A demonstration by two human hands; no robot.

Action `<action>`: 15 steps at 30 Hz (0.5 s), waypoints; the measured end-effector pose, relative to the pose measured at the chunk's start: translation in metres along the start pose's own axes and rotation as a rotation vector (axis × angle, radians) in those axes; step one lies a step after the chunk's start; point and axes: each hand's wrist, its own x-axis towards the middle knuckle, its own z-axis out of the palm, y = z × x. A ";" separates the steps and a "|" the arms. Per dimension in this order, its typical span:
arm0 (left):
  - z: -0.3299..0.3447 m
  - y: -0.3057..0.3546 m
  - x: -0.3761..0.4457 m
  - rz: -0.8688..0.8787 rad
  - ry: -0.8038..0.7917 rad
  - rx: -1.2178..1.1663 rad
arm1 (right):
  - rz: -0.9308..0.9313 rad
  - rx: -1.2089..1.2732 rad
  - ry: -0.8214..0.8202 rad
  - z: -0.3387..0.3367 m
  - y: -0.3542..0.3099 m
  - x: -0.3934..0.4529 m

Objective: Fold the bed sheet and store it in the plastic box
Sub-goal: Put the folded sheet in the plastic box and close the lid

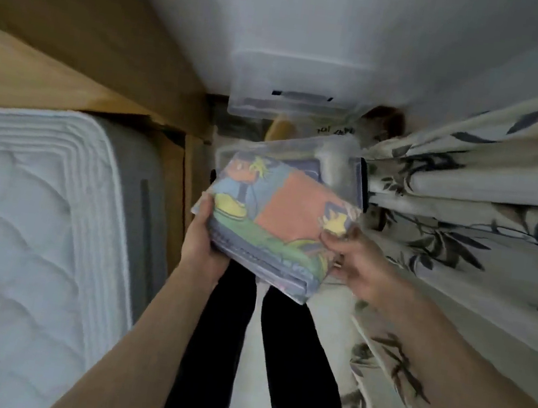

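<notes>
Your left hand (202, 239) and right hand (354, 262) grip the folded sheet (278, 226) by its near corners, box (342, 165) just beyond your fingertips. Loosen either pinch and the layers could slide apart.

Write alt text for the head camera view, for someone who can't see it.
Both hands hold a folded, colourful bed sheet, left hand gripping its left edge and right hand pinching its right corner, above a clear plastic box on the floor. A mattress lies to the left, a leaf-print curtain hangs to the right.
</notes>
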 end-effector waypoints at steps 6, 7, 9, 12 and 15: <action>-0.001 -0.018 0.200 0.007 0.080 0.159 | 0.135 -0.152 0.065 -0.048 -0.005 0.204; -0.004 -0.025 0.227 -0.006 0.071 0.252 | 0.132 -0.161 0.119 -0.050 -0.006 0.234; -0.011 -0.040 0.276 -0.031 0.031 0.496 | 0.032 -0.217 0.212 -0.055 -0.002 0.294; -0.028 -0.060 0.341 0.007 0.072 0.965 | -0.202 -0.385 0.246 -0.058 0.013 0.368; -0.038 -0.068 0.392 0.062 0.200 1.256 | -0.206 -0.641 0.321 -0.061 0.040 0.424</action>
